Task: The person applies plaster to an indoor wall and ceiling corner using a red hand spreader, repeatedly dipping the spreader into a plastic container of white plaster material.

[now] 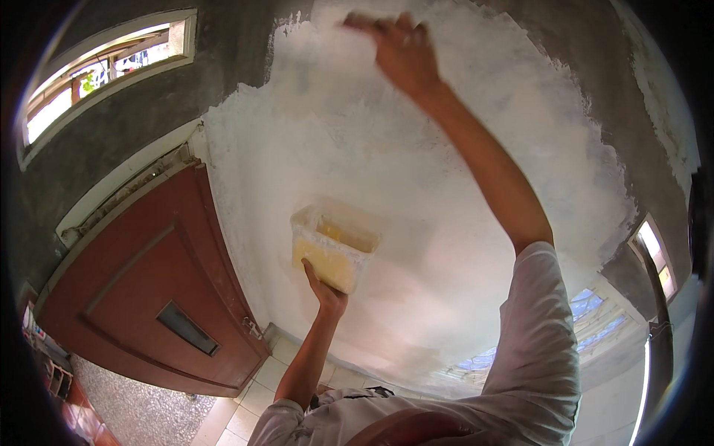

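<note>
My left hand [328,294] grips a rectangular plastic tub [322,260] from below, thumb against its yellowish, white-smeared side. The tub is tilted, its open top upward, and yellow shows inside. My right arm reaches far up along the wall [297,141], which is coated in patchy white with a ragged edge against bare grey. Near the top of that white area, my right hand [407,56] is bent and smeared by motion. A dark reddish, blurred shape extends left from its fingers; whether it is a tool or part of the hand I cannot make out.
To the left is a brown-red panelled door [134,297] with a handle [251,327], opening onto speckled floor [141,394]. A narrow window [111,70] sits above it. Pale floor tiles [256,398] lie below. At the right stand a dark upright pole [660,357] and a small window [654,253].
</note>
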Available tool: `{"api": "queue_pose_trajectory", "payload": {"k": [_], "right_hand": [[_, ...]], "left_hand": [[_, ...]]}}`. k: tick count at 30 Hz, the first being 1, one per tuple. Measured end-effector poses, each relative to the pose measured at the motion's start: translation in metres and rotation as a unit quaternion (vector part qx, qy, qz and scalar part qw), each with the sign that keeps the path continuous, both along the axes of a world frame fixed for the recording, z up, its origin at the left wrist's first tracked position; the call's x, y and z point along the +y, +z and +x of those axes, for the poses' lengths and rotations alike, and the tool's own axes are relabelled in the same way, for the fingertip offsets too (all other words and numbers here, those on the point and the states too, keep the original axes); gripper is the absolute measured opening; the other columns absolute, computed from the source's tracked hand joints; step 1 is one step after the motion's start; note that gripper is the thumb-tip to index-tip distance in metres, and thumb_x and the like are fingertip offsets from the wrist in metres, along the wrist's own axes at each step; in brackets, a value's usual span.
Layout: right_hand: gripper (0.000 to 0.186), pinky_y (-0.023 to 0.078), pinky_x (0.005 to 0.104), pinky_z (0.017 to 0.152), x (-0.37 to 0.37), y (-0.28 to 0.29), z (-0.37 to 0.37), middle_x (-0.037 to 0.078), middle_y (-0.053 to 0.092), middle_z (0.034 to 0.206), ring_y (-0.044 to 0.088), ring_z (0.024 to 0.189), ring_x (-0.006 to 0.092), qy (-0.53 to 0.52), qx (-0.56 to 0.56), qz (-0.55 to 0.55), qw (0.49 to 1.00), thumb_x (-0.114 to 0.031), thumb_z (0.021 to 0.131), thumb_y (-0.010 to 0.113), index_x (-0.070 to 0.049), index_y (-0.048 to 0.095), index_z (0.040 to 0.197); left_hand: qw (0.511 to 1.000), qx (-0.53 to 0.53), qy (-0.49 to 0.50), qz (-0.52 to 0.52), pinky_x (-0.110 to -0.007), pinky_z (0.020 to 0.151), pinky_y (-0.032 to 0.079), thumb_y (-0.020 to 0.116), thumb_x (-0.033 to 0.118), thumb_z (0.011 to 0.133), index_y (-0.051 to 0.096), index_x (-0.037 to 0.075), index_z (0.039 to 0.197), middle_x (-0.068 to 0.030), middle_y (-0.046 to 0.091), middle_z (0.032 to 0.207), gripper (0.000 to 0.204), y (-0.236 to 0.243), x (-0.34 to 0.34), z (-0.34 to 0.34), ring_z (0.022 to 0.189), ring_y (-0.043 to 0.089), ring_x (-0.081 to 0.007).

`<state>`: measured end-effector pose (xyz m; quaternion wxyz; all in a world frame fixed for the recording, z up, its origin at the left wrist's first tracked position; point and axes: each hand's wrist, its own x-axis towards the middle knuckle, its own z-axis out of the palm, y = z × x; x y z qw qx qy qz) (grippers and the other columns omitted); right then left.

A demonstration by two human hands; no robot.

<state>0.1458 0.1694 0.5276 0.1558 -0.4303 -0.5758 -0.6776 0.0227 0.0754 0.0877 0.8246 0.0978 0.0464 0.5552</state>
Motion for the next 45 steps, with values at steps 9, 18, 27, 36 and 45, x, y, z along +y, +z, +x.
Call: {"api": "queue_pose_trajectory", "payload": {"k": [9,18,27,36,45], "right_hand": [[0.046,0.051,0.0478,0.095,0.009,-0.110,0.036,0.017,0.064,0.120,0.061,0.106,0.0357,-0.073,-0.063,-0.125,0.987,-0.012,0.089,0.059,-0.003,0.057,0.134],[0.066,0.048,0.0466,0.091,-0.058,-0.172,0.002,0.011,0.070,0.102,0.066,0.095,0.0292,-0.053,0.054,-0.442,0.894,-0.001,0.084,0.056,-0.034,0.055,0.142],[0.051,0.043,0.0571,0.104,0.008,0.121,-0.006,0.017,0.065,0.126,0.058,0.120,0.0394,0.034,0.036,0.042,0.998,-0.004,0.096,0.045,-0.023,0.057,0.142],[0.040,0.052,0.0451,0.061,0.077,-0.124,0.009,0.016,0.065,0.090,0.062,0.077,0.0292,-0.007,-0.175,-0.042,0.984,-0.027,0.092,0.062,0.006,0.065,0.114],[0.059,0.052,0.0488,0.081,0.064,-0.121,-0.037,0.011,0.067,0.107,0.065,0.095,0.0295,0.013,-0.042,-0.311,0.949,-0.013,0.088,0.057,-0.030,0.052,0.145]], "left_hand": [[1.000,-0.006,-0.025,0.016,-0.041,0.113,0.039,0.044,0.068,0.098,0.029,0.016,0.155,-0.0048,0.041,0.152,0.079,0.001,-0.002,0.017,0.139,0.041,-0.0238],[0.999,-0.005,-0.051,0.002,-0.040,0.109,0.043,0.044,0.069,0.098,0.032,0.017,0.154,-0.0052,0.044,0.149,0.078,-0.021,-0.010,0.015,0.135,0.045,-0.0233],[0.998,-0.015,-0.065,-0.011,-0.039,0.107,0.044,0.044,0.069,0.098,0.033,0.016,0.153,-0.0053,0.046,0.147,0.077,-0.029,-0.005,0.024,0.133,0.047,-0.0230],[0.998,-0.002,-0.042,-0.046,-0.041,0.110,0.042,0.045,0.070,0.097,0.032,0.017,0.154,-0.0052,0.044,0.150,0.079,-0.042,-0.017,0.012,0.136,0.045,-0.0241],[0.999,0.023,0.008,-0.045,-0.041,0.111,0.041,0.043,0.070,0.097,0.031,0.016,0.155,-0.0058,0.044,0.150,0.080,-0.048,-0.021,-0.022,0.137,0.044,-0.0247]]}}
